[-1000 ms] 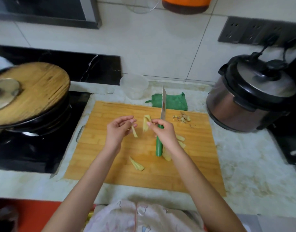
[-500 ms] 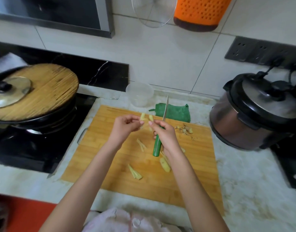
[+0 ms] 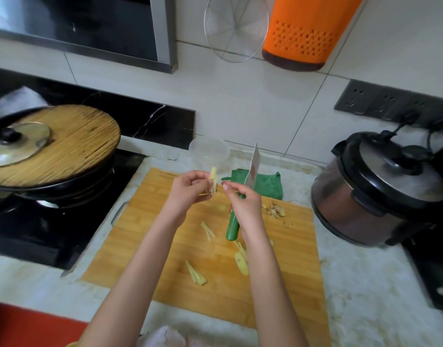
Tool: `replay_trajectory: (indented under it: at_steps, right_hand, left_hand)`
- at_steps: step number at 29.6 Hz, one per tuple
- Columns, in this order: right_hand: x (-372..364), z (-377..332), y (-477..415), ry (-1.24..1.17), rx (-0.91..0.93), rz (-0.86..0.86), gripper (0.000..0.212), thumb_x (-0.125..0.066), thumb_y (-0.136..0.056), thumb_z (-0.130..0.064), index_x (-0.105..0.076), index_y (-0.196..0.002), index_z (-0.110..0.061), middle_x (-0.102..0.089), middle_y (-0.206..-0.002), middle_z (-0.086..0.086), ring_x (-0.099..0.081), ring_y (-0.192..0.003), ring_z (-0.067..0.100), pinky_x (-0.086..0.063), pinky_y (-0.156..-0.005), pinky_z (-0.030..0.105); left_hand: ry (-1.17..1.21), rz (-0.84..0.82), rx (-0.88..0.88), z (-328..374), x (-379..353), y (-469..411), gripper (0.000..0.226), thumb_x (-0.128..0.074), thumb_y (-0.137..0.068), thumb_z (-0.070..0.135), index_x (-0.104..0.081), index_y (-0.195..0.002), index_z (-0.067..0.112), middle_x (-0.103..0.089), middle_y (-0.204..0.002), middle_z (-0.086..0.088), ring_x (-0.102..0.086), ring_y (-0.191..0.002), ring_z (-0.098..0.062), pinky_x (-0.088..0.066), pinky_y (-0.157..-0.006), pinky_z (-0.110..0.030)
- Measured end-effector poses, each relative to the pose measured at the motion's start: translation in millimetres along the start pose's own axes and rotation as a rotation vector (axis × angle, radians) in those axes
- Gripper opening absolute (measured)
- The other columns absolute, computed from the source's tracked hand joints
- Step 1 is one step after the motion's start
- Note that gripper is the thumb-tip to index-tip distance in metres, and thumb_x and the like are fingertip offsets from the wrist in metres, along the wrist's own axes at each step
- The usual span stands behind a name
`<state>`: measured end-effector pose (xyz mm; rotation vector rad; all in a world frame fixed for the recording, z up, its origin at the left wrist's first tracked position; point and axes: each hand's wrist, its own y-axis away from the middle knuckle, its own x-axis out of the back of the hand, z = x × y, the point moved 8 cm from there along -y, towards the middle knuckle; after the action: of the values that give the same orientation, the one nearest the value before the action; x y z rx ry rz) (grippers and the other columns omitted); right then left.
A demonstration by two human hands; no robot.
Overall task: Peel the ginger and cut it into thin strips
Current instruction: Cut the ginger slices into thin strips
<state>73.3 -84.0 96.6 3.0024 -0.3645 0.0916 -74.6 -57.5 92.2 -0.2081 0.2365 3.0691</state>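
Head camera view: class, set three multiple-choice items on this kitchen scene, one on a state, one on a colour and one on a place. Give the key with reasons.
1. The left hand: A lies flat on the cutting board; B pinches ginger slices above it; C holds nothing.
2. The knife handle is: A red; B green; C black.
3. The green cloth lies: A at the board's far edge; B at its near edge; C in the left hand.

Key: 1 B, the fingers curl round the slices in the air. 2 B, green shows below the right hand, which grips it. 3 A, it lies beyond the blade, towards the wall.
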Motion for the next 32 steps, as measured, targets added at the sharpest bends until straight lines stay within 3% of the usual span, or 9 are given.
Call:
replay_trajectory:
  at_steps: [4, 10, 16, 20, 28, 32]
  right_hand:
    - [-5.5, 2.2, 3.1, 0.003, -0.033, -0.021, 0.006, -0.074, -0.081, -0.028, -0.069, -0.083, -0.027, -0.067, -0.09, -0.012, -0.062, -0.095, 0.014, -0.05, -0.086, 0.035]
    - [-0.7, 3.3, 6.6, 0.078, -0.002, -0.011, 0.006, -0.072, -0.083, -0.018, -0.069, -0.079, -0.022, -0.066, -0.086, -0.012, -0.061, -0.086, 0.01, -0.05, -0.08, 0.034]
    - [15.2, 8.5, 6.5, 0.03, -0.027, -0.017, 0.006, -0.065, -0.09, -0.022, -0.069, -0.087, -0.025, -0.066, -0.087, -0.009, -0.052, -0.07, 0.0, -0.045, -0.067, 0.021]
    - [10.5, 7.2, 8.7, 0.037, -0.02, -0.028, 0.009, -0.066, -0.088, -0.019, -0.067, -0.084, -0.027, -0.067, -0.095, -0.007, -0.057, -0.079, 0.004, -0.046, -0.065, 0.016]
    - [0.2, 14.8, 9.0, 0.036, -0.015, 0.003, 0.009, -0.071, -0.083, -0.014, -0.069, -0.075, -0.02, -0.067, -0.083, -0.014, -0.061, -0.084, 0.013, -0.046, -0.074, 0.029]
    - [-2.3, 15.8, 7.8, 0.096, 0.04, 0.033, 0.011, -0.071, -0.081, -0.013, -0.07, -0.073, -0.02, -0.066, -0.078, -0.01, -0.059, -0.083, 0.01, -0.046, -0.072, 0.02]
  left_hand:
    - [-0.012, -0.004, -0.013, -7.9, -6.7, 9.1, 0.006, -0.064, -0.089, 0.004, -0.067, -0.087, 0.009, -0.064, -0.063, 0.007, -0.063, -0.065, -0.002, -0.056, -0.065, -0.02]
    - [-0.044, 0.013, -0.011, -13.2, 0.7, 12.3, 0.007, -0.066, -0.087, 0.005, -0.069, -0.085, 0.01, -0.068, -0.066, 0.003, -0.064, -0.066, -0.004, -0.055, -0.072, -0.021]
    - [0.06, 0.077, 0.019, -15.3, 17.1, 11.9, 0.006, -0.064, -0.089, 0.005, -0.069, -0.088, 0.007, -0.072, -0.068, -0.002, -0.066, -0.06, -0.007, -0.056, -0.066, -0.018]
    - [0.058, 0.046, 0.021, -18.1, 4.2, 12.2, 0.005, -0.061, -0.092, 0.006, -0.066, -0.091, 0.007, -0.073, -0.071, 0.0, -0.068, -0.065, -0.007, -0.057, -0.068, -0.019]
    - [0.076, 0.078, 0.014, -22.9, -6.6, 15.2, 0.007, -0.063, -0.089, 0.002, -0.062, -0.086, 0.009, -0.063, -0.058, 0.008, -0.061, -0.059, -0.002, -0.057, -0.066, -0.02]
    - [0.06, 0.064, 0.006, -24.0, -6.2, 17.7, 0.009, -0.065, -0.088, 0.004, -0.068, -0.085, 0.012, -0.063, -0.066, 0.005, -0.061, -0.062, -0.003, -0.057, -0.068, -0.023]
